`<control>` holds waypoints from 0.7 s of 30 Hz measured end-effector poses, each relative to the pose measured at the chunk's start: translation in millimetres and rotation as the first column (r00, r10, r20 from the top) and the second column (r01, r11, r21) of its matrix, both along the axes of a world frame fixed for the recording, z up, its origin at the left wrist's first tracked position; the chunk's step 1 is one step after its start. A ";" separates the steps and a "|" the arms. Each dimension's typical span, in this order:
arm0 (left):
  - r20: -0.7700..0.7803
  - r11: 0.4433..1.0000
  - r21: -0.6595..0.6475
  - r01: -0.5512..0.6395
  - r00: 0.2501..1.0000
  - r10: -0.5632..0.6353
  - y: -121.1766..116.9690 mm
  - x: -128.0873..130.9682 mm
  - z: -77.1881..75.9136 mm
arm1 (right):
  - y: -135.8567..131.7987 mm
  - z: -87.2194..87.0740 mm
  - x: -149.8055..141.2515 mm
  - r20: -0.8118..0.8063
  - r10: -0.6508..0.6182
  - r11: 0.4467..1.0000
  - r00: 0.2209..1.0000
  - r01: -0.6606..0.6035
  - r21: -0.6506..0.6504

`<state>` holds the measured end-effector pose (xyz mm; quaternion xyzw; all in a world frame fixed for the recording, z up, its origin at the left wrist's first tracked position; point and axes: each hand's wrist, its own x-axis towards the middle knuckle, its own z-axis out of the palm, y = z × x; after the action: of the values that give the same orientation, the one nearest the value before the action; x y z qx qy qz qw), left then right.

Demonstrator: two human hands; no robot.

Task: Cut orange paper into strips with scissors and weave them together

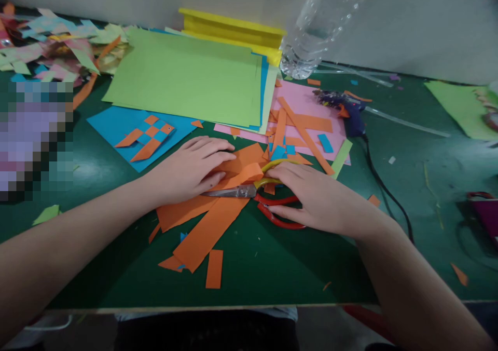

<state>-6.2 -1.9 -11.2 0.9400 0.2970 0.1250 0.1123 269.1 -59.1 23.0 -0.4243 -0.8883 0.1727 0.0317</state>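
My right hand (pixel 307 192) has its fingers in the scissors (pixel 246 191), which have one yellow and one red handle loop. The blades point left and look closed, with their tip beside the thumb of my left hand (pixel 194 166). That hand is bent over a piece of orange paper (pixel 249 156), holding it between thumb and fingers; part of the paper is hidden beneath the fingers. A curled orange strip (pixel 251 173) rises just above the blades. Below them lies a wide orange strip (pixel 212 234), with a small orange rectangle (pixel 214 269) near it.
A woven orange-and-blue paper fish (pixel 151 135) rests on blue paper (pixel 112 125). Behind are green sheets (pixel 187 76), a yellow folded piece (pixel 233 29) and a clear bottle (pixel 311 34). At right lies a corded glue gun (pixel 352 115). Paper scraps (pixel 58 44) heap at far left.
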 end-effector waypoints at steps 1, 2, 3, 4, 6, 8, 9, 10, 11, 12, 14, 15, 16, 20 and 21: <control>0.001 1.000 -0.001 0.000 1.000 0.000 0.0 -0.1 -0.2 | 0.0 -0.1 0.0 -0.001 0.000 1.000 1.000 0.000 0.001; 0.003 1.000 -0.001 0.001 1.000 -0.001 0.0 -0.3 -0.4 | 0.1 -0.1 0.0 -0.002 0.001 1.000 1.000 -0.001 0.004; 0.006 1.000 0.001 0.002 1.000 -0.002 -0.1 -0.5 -0.5 | 0.1 -0.2 -0.1 -0.002 0.002 1.000 1.000 -0.002 0.007; 0.007 1.000 0.003 0.004 1.000 -0.004 -0.1 -0.6 -0.7 | 0.1 -0.2 -0.1 0.000 0.002 1.000 1.000 -0.002 0.011; 0.007 1.000 0.005 0.004 1.000 -0.004 -0.4 -0.7 -0.8 | 0.1 -0.1 -0.2 0.008 0.006 1.000 1.000 -0.006 0.015; 0.006 1.000 0.008 0.005 1.000 -0.005 -0.5 -0.6 -0.9 | 0.2 0.0 -0.2 0.017 0.013 1.000 1.000 -0.013 0.016; 0.005 1.000 0.008 0.004 1.000 -0.004 -0.5 -0.4 -0.9 | 0.3 0.1 -0.2 0.020 0.014 1.000 1.000 -0.015 0.017; 0.005 1.000 0.009 0.005 1.000 -0.005 -0.4 -0.2 -0.8 | 0.3 0.3 -0.1 0.023 0.015 1.000 1.000 -0.016 0.017; 0.004 1.000 0.010 0.004 1.000 -0.004 -0.4 0.0 -0.7 | 0.4 0.4 -0.1 0.026 0.016 1.000 1.000 -0.016 0.017; 0.002 1.000 0.011 0.005 1.000 -0.005 -0.3 0.2 -0.5 | 0.4 0.5 0.0 0.030 0.015 1.000 0.999 -0.016 0.017; -0.005 1.000 0.012 0.004 1.000 -0.003 -0.1 0.3 0.0 | 0.4 0.8 0.0 0.038 0.015 1.000 0.999 -0.016 0.017; -0.009 1.000 0.011 0.003 1.000 -0.003 0.0 0.3 0.2 | 0.3 0.8 0.0 0.039 0.015 1.000 0.999 -0.016 0.016; -0.011 1.000 0.010 0.003 1.000 -0.002 0.0 0.2 0.3 | 0.2 0.8 0.1 0.040 0.014 1.000 0.999 -0.015 0.014; -0.004 1.000 0.010 0.000 1.000 0.000 -0.1 0.0 0.3 | 0.1 -0.2 0.4 0.041 0.008 1.000 0.999 -0.008 0.010; -0.003 1.000 0.010 0.000 1.000 0.000 -0.2 0.0 0.3 | 0.1 -0.5 0.6 0.041 0.006 1.000 0.999 -0.007 0.013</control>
<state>-6.2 -2.1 -10.9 0.9407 0.2965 0.1251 0.1071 269.7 -58.9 22.5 -0.4247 -0.8912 0.1584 0.0158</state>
